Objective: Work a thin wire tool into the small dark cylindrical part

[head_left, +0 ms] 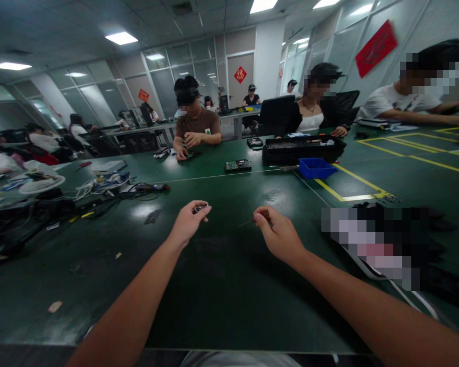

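Above the green tabletop (199, 285), my left hand (189, 219) is closed around a small dark piece with a bright edge (201, 208); most of it is hidden by the fingers and its kind does not show. To the right, my right hand (277, 232) pinches a thin tool with a slender metal shaft (245, 223), which looks like a slim screwdriver. Its shaft points left, toward my left hand, and the fingers cover most of its handle. A gap separates the two hands, and the shaft's tip touches nothing.
Ahead lie a hard drive (237, 165), a long black bin (304, 150) and a blue tray (316, 168). Tangled cables (103, 188) spread over the left side. On the right is a pixelated heap (382, 244). Across the table, a person (197, 125) handles a circuit board.
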